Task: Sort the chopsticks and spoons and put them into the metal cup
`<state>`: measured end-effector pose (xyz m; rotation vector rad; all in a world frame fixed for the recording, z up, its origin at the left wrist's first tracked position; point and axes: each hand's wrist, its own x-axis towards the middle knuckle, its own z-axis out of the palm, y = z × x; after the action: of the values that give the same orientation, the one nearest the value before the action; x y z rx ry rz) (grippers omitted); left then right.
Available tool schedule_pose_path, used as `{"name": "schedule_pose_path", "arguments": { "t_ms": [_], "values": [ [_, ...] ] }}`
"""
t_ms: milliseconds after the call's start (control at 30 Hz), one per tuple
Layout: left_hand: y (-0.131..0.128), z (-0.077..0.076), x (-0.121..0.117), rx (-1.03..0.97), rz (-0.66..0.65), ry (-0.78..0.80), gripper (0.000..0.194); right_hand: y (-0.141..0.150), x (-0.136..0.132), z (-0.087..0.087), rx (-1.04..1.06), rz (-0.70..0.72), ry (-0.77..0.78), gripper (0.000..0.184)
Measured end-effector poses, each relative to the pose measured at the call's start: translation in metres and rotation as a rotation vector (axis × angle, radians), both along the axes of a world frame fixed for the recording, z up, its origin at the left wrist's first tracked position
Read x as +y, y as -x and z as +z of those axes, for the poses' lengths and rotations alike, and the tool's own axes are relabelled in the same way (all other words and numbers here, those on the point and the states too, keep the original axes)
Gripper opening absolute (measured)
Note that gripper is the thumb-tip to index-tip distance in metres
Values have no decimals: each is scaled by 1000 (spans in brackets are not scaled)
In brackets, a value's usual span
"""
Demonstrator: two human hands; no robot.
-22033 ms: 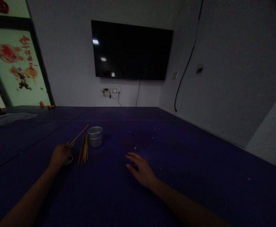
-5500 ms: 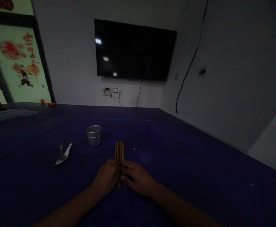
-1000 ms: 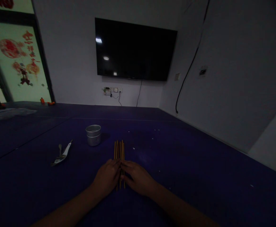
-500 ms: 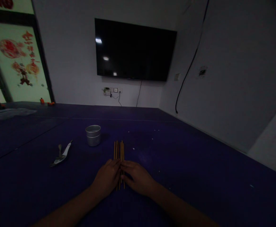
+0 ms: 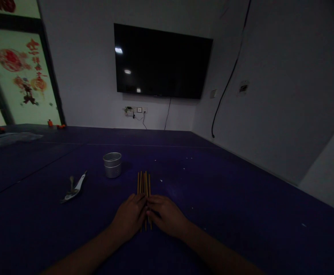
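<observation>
Several wooden chopsticks (image 5: 144,183) lie side by side on the dark blue surface (image 5: 213,198), pointing away from me. My left hand (image 5: 129,216) rests against their left side and my right hand (image 5: 167,214) against their right side. Both hands lie low on the surface with fingertips pressed onto the near half of the bundle, which they partly hide. Neither hand lifts the sticks.
A small metal cup (image 5: 112,164) stands behind and left of the chopsticks. Spoons (image 5: 73,188) lie further left. A dark TV (image 5: 161,61) hangs on the far wall; a grey wall (image 5: 284,95) runs along the right edge.
Over the last seconds the hands have stayed on the chopstick bundle with hardly any shift. Much earlier the chopsticks lay left of the cup and my left hand held one.
</observation>
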<state>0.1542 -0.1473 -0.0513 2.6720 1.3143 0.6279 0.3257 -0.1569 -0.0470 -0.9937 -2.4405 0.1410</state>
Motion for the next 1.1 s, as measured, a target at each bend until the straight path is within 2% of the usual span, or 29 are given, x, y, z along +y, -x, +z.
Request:
{"name": "schedule_pose_path", "arguments": {
  "t_ms": [600,1100],
  "values": [
    [0,5,0,69,69,56,41,2,-2,-1,-18,-21,12,17],
    [2,-2,6,-41,6,70,31,3,-4,1,-27,-23,54,21]
  ]
}}
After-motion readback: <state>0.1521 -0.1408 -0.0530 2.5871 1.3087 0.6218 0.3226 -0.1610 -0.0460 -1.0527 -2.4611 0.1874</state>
